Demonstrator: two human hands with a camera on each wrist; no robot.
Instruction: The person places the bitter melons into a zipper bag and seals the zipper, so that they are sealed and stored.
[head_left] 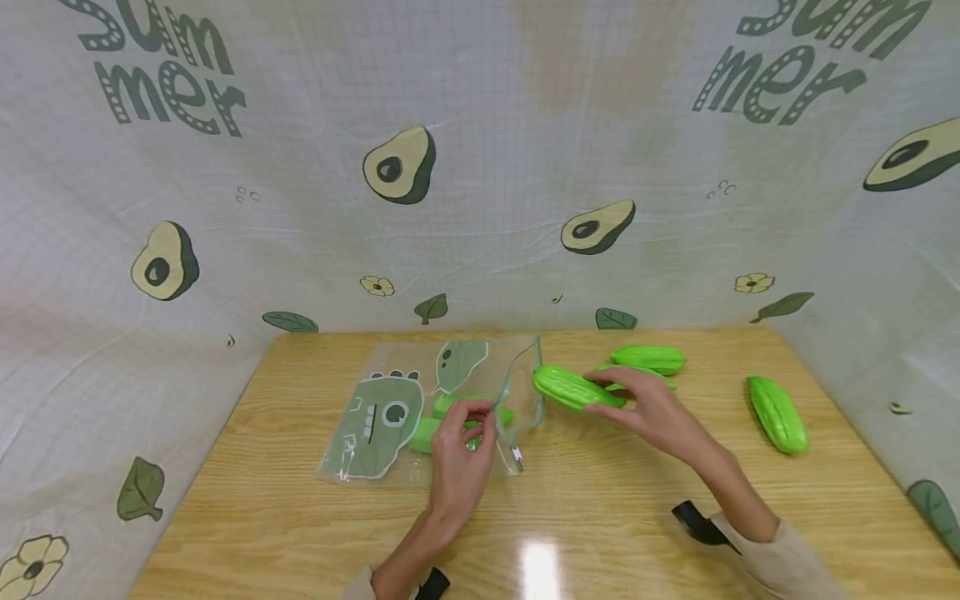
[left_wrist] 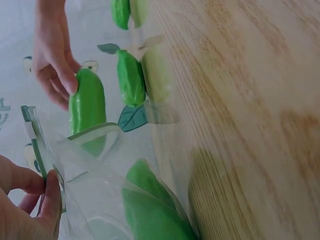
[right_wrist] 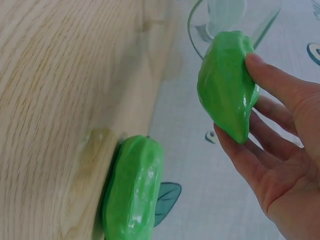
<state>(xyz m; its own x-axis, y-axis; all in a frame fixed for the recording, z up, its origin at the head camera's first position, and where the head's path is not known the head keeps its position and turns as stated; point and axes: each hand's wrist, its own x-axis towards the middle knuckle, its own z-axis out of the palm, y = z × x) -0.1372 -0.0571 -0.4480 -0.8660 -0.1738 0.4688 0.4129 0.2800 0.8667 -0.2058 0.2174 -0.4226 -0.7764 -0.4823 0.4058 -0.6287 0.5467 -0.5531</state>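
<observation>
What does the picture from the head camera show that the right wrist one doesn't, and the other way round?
Only the head view shows the left hand, pinching the edge of the clear bag, and the loose green vegetable at the far right.

Only the right wrist view plainly shows the palm side of the right hand.

Both show that hand holding a green vegetable, part of the bag, the wooden table and the patterned cloth.
</observation>
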